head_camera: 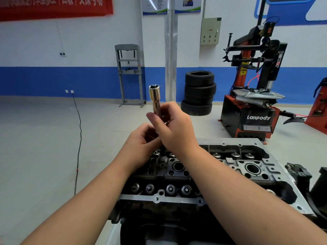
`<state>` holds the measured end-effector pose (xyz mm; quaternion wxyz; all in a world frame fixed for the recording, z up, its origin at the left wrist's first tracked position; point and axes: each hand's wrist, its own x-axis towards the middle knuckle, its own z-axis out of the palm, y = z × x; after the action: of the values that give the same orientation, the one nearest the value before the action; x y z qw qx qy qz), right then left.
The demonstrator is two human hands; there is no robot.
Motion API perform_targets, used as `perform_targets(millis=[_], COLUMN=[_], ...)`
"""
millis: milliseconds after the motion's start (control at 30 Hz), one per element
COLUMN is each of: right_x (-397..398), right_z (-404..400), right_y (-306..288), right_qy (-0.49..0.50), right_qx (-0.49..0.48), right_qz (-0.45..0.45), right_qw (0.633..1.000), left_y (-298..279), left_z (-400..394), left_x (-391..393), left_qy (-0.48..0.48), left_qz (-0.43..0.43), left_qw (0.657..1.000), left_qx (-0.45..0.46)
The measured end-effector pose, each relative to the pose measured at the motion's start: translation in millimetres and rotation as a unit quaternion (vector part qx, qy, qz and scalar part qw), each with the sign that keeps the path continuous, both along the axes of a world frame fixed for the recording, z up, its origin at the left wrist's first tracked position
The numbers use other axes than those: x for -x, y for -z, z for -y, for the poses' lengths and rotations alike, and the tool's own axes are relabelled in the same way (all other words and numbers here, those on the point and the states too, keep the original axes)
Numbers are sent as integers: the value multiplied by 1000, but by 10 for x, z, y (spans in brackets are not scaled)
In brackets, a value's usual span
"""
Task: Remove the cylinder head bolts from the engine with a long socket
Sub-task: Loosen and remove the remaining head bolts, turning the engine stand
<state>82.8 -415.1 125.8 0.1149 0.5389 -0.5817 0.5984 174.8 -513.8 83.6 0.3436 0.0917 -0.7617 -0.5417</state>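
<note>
Long socket held upright over the cylinder head

Right hand (pixel 174 128) grasps the long socket (pixel 155 99), open end up; left hand (pixel 141 140) curls round its hidden lower end, above the cylinder head (pixel 235 167). A loose grip could drop it among the valve springs (pixel 170 189).

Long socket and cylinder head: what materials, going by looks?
Long socket: likely plated steel, polished with a gold tint; it shows sharp mirror highlights. Cylinder head: probably cast aluminium, matte grey, grainy where bare, oil-darkened near the valves.
</note>
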Motion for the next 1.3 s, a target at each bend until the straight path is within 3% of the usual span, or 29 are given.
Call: perform_targets(millis=[167, 500, 667, 967, 1300], right_x=[-2, -15, 11, 26, -11], right_z=[1, 15, 23, 17, 20], right_y=[13, 30, 31, 25, 29], right_qy=[-13, 14, -7, 28, -22], right_qx=[-1, 32, 7, 40, -2], right_qz=[24, -16, 16, 11, 23], right_qw=[1000, 999, 1000, 999, 999], left_y=[-5, -35, -15, -29, -24], left_z=[-31, -29, -25, -42, -30], left_x=[-4, 9, -1, 9, -9], left_qy=[23, 33, 38, -6, -1], left_qz=[11, 8, 27, 10, 19], left_qw=[1000, 999, 999, 1000, 999], left_qx=[-1, 9, -18, 17, 47])
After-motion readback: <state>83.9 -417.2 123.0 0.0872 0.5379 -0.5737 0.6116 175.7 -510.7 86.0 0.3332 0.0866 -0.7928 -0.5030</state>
